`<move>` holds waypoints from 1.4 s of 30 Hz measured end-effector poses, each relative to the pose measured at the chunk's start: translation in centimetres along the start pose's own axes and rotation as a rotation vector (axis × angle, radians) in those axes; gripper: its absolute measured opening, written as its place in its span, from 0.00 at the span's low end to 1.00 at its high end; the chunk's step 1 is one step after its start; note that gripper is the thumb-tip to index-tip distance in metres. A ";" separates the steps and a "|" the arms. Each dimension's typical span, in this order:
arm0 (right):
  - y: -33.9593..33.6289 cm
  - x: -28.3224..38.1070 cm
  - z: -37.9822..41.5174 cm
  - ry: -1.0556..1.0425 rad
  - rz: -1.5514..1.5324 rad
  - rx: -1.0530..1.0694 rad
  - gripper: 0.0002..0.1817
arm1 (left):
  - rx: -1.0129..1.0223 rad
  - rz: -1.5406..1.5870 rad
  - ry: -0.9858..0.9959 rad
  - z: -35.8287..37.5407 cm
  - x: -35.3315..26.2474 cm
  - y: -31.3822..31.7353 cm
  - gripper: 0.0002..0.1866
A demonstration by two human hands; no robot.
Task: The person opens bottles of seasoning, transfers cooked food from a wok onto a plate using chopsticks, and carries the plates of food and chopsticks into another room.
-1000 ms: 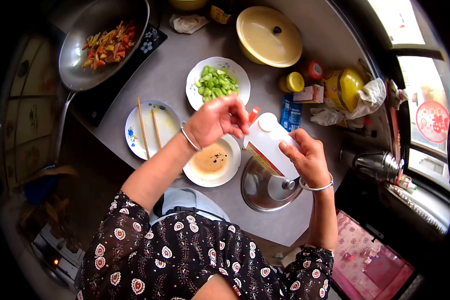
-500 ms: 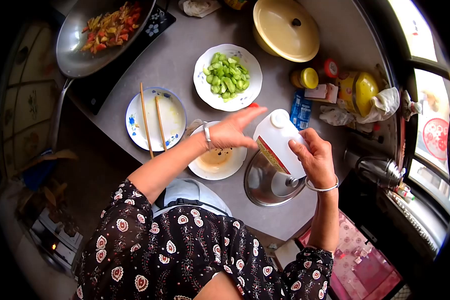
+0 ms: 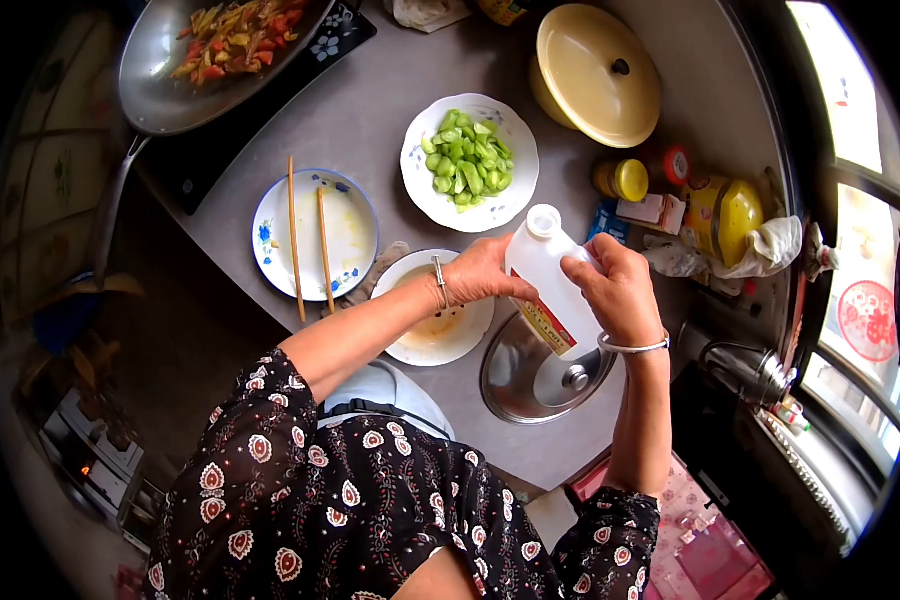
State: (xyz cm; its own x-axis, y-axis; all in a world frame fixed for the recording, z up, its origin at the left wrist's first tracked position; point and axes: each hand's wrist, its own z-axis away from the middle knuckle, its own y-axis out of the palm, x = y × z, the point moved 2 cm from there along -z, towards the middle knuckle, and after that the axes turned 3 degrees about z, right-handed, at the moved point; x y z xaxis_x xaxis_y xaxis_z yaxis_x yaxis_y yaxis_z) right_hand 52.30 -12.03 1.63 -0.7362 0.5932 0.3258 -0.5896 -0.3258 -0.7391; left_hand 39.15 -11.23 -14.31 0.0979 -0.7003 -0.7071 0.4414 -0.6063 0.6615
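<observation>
Both my hands are on a white translucent plastic bottle (image 3: pixel 562 275) with a red-and-yellow label, tilted over the counter with its neck pointing away from me. My left hand (image 3: pixel 482 272) grips its left side, thumb on the front by the label and fingers hidden behind. My right hand (image 3: pixel 615 290) is closed around its right side. Under the bottle lies a metal pot lid (image 3: pixel 545 385) with a knob. A white bowl (image 3: pixel 440 350) with brownish liquid is partly covered by my left wrist. Beyond the bottle stands a white plate (image 3: pixel 415 185) of cut green vegetable pieces (image 3: pixel 467 160).
At left, two chopsticks (image 3: pixel 294 240) lie across a blue-rimmed plate (image 3: pixel 266 268). A wok (image 3: pixel 150 105) with cooked red and yellow food sits at upper left. A lidded cream pot (image 3: pixel 595 75), a yellow-lidded jar (image 3: pixel 628 180) and a yellow-capped container (image 3: pixel 738 212) line the right.
My left hand, stretched out beside the bottle before, now holds its left side. A small red thing near those fingers is no longer visible. The bottle has shifted slightly, and the view has turned a little.
</observation>
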 end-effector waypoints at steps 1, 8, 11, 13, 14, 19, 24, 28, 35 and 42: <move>0.1 0.1 -0.4 -0.009 0.023 0.002 0.17 | 0.014 0.001 -0.028 0.0 0.1 -0.2 0.41; 0.5 1.7 -2.3 -0.001 0.106 0.034 0.17 | -0.072 0.073 -0.082 0.8 -0.9 -0.3 0.32; 0.8 1.8 -2.9 0.017 0.116 0.056 0.17 | -0.081 0.107 -0.094 0.8 -0.4 -0.8 0.33; 1.1 1.7 -3.2 0.022 0.113 0.067 0.17 | -0.081 0.137 -0.127 0.8 -0.2 -0.9 0.34; 1.2 1.6 -3.3 0.025 0.112 0.073 0.17 | -0.083 0.126 -0.119 0.9 -0.2 -1.0 0.33; 1.6 1.3 -3.8 0.028 0.129 0.080 0.18 | -0.080 0.101 -0.093 1.0 -0.2 -0.9 0.34; 1.6 1.4 -4.2 0.023 0.167 0.091 0.18 | -0.076 0.107 -0.115 0.9 0.0 -1.0 0.35; 1.6 1.5 -4.5 0.028 0.166 0.100 0.18 | -0.079 0.138 -0.155 0.8 0.3 -1.2 0.35; 1.7 1.7 -4.9 0.042 0.171 0.109 0.18 | -0.089 0.196 -0.139 0.6 0.6 -1.3 0.35; 1.7 1.9 -5.4 0.039 0.191 0.122 0.18 | -0.081 0.217 -0.130 0.5 0.7 -1.4 0.36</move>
State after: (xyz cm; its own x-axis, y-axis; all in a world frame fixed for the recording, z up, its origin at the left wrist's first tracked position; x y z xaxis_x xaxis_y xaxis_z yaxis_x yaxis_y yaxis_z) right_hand 51.65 -7.51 -2.17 -0.8262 0.5396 0.1617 -0.4783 -0.5204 -0.7074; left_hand 38.11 -11.05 -15.61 0.0849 -0.8564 -0.5093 0.4933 -0.4080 0.7682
